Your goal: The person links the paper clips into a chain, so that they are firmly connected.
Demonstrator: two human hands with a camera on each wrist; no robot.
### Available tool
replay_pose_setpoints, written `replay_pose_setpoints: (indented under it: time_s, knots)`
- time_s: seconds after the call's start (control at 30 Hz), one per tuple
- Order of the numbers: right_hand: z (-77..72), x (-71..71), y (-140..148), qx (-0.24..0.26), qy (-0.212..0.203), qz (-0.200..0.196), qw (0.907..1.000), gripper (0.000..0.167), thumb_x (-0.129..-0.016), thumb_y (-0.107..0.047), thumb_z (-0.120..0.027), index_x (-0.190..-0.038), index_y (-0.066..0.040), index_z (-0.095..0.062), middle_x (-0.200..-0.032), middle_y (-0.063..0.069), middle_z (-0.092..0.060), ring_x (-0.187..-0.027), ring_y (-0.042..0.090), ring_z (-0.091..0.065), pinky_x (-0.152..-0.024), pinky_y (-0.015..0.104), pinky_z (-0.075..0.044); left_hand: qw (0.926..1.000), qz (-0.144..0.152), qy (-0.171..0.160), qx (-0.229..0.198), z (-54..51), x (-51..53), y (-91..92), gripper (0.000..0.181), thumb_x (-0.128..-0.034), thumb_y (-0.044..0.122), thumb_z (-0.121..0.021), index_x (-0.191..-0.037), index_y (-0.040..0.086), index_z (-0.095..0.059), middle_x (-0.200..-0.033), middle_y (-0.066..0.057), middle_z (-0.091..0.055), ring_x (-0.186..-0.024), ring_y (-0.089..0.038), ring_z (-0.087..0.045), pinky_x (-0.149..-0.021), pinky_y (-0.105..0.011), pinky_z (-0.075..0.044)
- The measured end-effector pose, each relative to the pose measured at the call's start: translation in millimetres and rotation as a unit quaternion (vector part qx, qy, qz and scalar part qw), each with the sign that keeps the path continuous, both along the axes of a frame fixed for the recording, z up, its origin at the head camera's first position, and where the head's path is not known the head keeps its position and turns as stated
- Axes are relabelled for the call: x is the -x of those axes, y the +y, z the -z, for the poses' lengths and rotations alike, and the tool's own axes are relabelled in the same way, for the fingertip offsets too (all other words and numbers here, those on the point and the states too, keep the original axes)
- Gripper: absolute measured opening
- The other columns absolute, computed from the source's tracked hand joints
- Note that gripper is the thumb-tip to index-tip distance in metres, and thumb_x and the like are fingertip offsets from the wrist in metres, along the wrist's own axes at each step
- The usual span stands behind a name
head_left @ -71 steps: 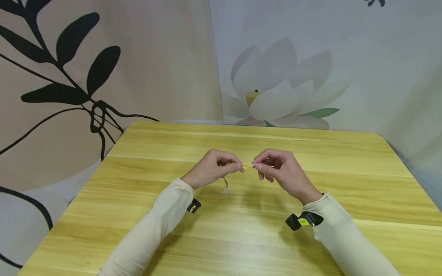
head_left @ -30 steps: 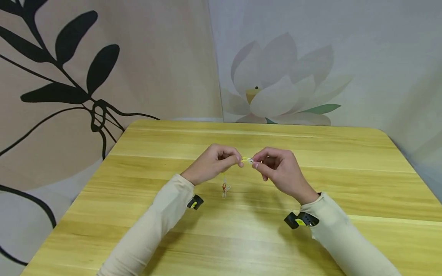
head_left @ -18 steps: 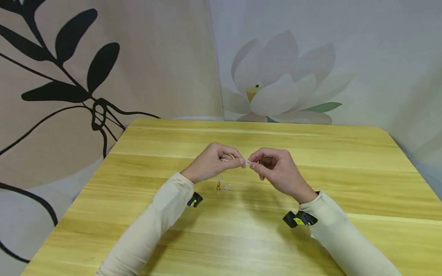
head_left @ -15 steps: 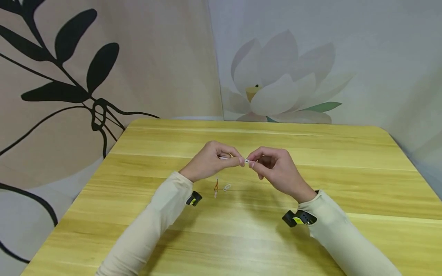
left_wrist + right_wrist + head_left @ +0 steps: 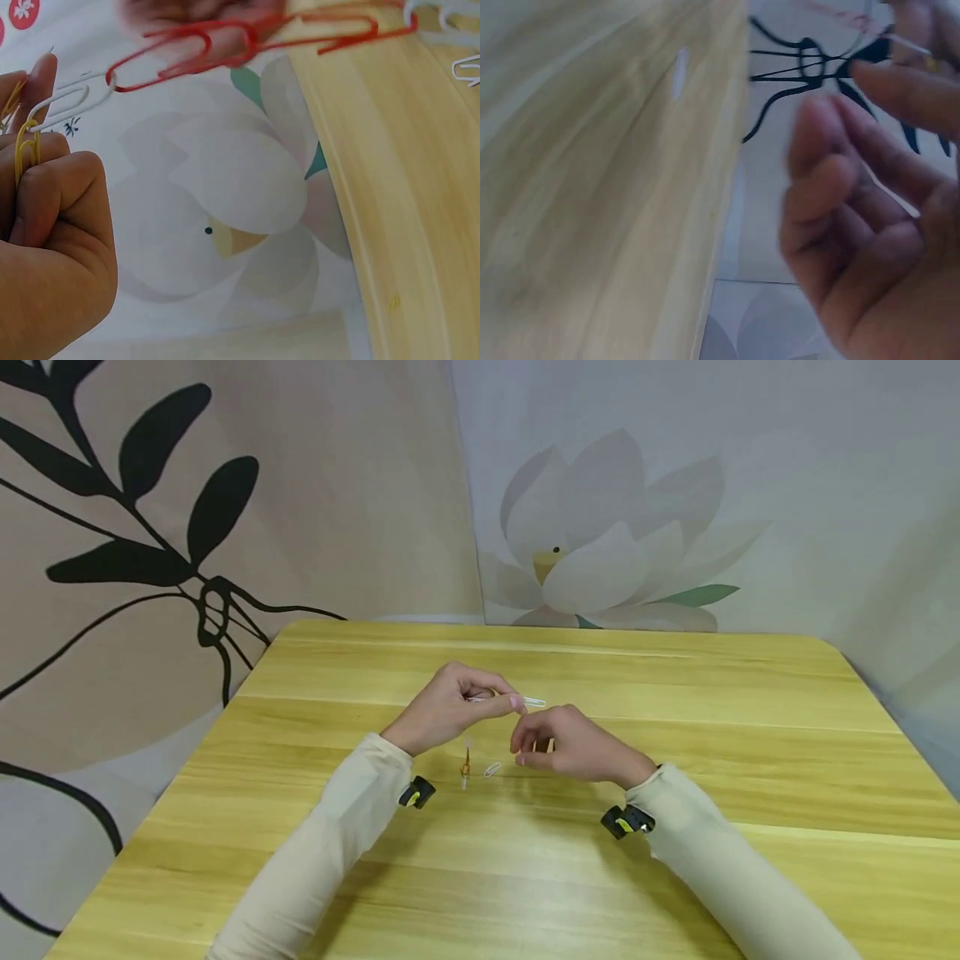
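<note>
- Left grip (image 5: pixel 442 714): narrow, with thumb and fingers pinching the chain above the surface (image 5: pixel 750 727).
- A white clip (image 5: pixel 535 702) of the chain juts past those fingertips, pointing to the right in the head view and well above the wood.
- In the left wrist view a yellow clip (image 5: pixel 28 154) lies against the bent fingers; more yellow shows by the fingertips, too hidden to count.
- The chain (image 5: pixel 180 56) runs on from there: a second white clip (image 5: pixel 71 101) linked to the yellow one, then red clips, then white at the far end.
- In the head view this stretch hangs below the left grip; I cannot tell whether its lower end touches the surface.
- Right grip (image 5: pixel 577 747): fingers loosely curled, thumb a little apart from them, nothing visible in it. It is lower than the left grip in the head view, its fingers near the left fingertips; the right wrist view is blurred.
- A loose clip (image 5: pixel 492 770), white, lies on the surface between the hanging chain and the right fingertips, apart from both.
- Each wrist carries a small black camera below a cream sleeve (image 5: pixel 315 852).
- Behind the surface stands a backdrop with a dark plant (image 5: pixel 225 510) on the left and a pale flower (image 5: pixel 615 535) nearer the middle.
</note>
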State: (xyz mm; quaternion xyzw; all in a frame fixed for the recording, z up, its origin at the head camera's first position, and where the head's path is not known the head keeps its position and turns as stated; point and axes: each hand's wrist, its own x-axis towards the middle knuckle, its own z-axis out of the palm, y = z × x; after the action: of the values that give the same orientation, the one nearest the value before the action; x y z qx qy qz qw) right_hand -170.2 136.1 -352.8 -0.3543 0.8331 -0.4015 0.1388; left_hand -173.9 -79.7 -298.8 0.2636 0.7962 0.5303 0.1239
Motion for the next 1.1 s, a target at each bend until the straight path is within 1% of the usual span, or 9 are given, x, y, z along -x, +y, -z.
replay_pose_setpoints:
  time_s: [0.07,0.13,0.23,0.37,0.6,0.73,0.83,0.97,1.1]
  knots:
    - [4.9,2.5,-3,-0.030,0.014,-0.018,0.9993,0.006,-0.093,-0.008,-0.069,-0.097,-0.004,-0.070,-0.082,0.002,-0.073,-0.071,0.005,-0.063,-0.067,0.023,-0.053,1.0000,0.006,-0.007,-0.003,1.4,0.0,1.0,0.014,-0.0968,0.020,-0.066,-0.096,0.013,-0.079,-0.077,0.004,-0.068,-0.061,-0.012,-0.034,-0.070,-0.027,-0.040]
    - [8.0,2.9,-6,-0.049,0.025,-0.021,0.9983,0.005,-0.092,-0.007,-0.070,-0.096,-0.004,-0.071,-0.082,-0.001,-0.071,-0.070,0.003,-0.062,-0.067,0.020,-0.052,0.9998,0.010,-0.014,-0.002,2.9,0.1,1.8,0.015,-0.0971,0.021,-0.066,-0.096,0.013,-0.078,-0.066,0.006,-0.058,-0.058,-0.011,-0.029,-0.065,-0.026,-0.037]
    - [11.4,3.7,-11,-0.055,0.035,-0.023,0.9976,0.004,-0.091,-0.005,-0.070,-0.095,-0.003,-0.071,-0.080,-0.001,-0.070,-0.068,0.004,-0.060,-0.066,0.020,-0.051,0.9998,0.010,-0.015,0.010,2.8,0.3,1.9,0.015,-0.0972,0.023,-0.066,-0.097,0.015,-0.078,-0.062,0.006,-0.050,-0.055,-0.011,-0.025,-0.060,-0.025,-0.030]
    - [15.6,7.9,-18,-0.070,0.061,-0.026,0.9953,0.004,-0.089,-0.002,-0.070,-0.092,-0.005,-0.071,-0.079,0.000,-0.070,-0.067,0.004,-0.059,-0.064,0.019,-0.050,0.9999,0.008,-0.003,0.005,0.8,0.5,1.8,0.015,-0.0977,0.022,-0.065,-0.097,0.015,-0.079,-0.067,0.003,-0.058,-0.056,-0.012,-0.027,-0.062,-0.025,-0.032]
    - [22.7,11.3,-38,-0.124,0.110,-0.029,0.9858,0.011,-0.086,0.002,-0.069,-0.090,-0.008,-0.073,-0.081,0.003,-0.070,-0.070,0.008,-0.055,-0.066,0.021,-0.048,0.9992,0.036,-0.015,-0.010,1.5,-0.2,1.3,0.020,-0.0985,0.019,-0.063,-0.102,0.004,-0.076,-0.072,-0.007,-0.057,-0.052,-0.012,-0.028,-0.052,-0.023,-0.028]
    - [23.5,10.3,-47,-0.150,0.126,-0.028,0.9802,0.009,-0.086,-0.001,-0.073,-0.089,-0.009,-0.073,-0.081,0.004,-0.070,-0.070,0.010,-0.056,-0.065,0.022,-0.049,0.9994,0.033,-0.009,-0.010,2.2,-1.4,0.9,0.021,-0.0986,0.020,-0.062,-0.101,0.005,-0.077,-0.086,-0.019,-0.067,-0.055,-0.012,-0.033,-0.055,-0.023,-0.031]
    - [24.9,10.6,-51,-0.158,0.139,-0.031,0.9772,0.009,-0.086,0.000,-0.074,-0.089,-0.008,-0.074,-0.083,0.004,-0.072,-0.069,0.010,-0.057,-0.064,0.022,-0.049,0.9994,0.034,-0.006,-0.006,2.6,-2.1,1.2,0.021,-0.0980,0.021,-0.063,-0.101,0.006,-0.077,-0.093,-0.019,-0.071,-0.060,-0.011,-0.037,-0.059,-0.023,-0.034]
    - [27.3,12.1,-55,-0.165,0.156,-0.037,0.9731,0.012,-0.085,0.004,-0.070,-0.086,-0.007,-0.075,-0.083,0.005,-0.072,-0.074,0.012,-0.057,-0.064,0.021,-0.049,0.9993,0.032,-0.015,-0.009,3.5,-2.4,0.2,0.020,-0.0976,0.019,-0.063,-0.100,0.006,-0.077,-0.082,-0.016,-0.065,-0.056,-0.010,-0.034,-0.056,-0.022,-0.032]
    - [28.6,13.4,-57,-0.168,0.154,-0.031,0.9732,0.014,-0.084,0.007,-0.067,-0.079,-0.006,-0.071,-0.077,0.004,-0.067,-0.075,0.012,-0.053,-0.064,0.020,-0.046,0.9991,0.036,-0.017,-0.016,3.2,-2.2,-0.9,0.021,-0.0983,0.018,-0.062,-0.101,0.003,-0.076,-0.077,-0.019,-0.059,-0.052,-0.011,-0.030,-0.052,-0.022,-0.028]
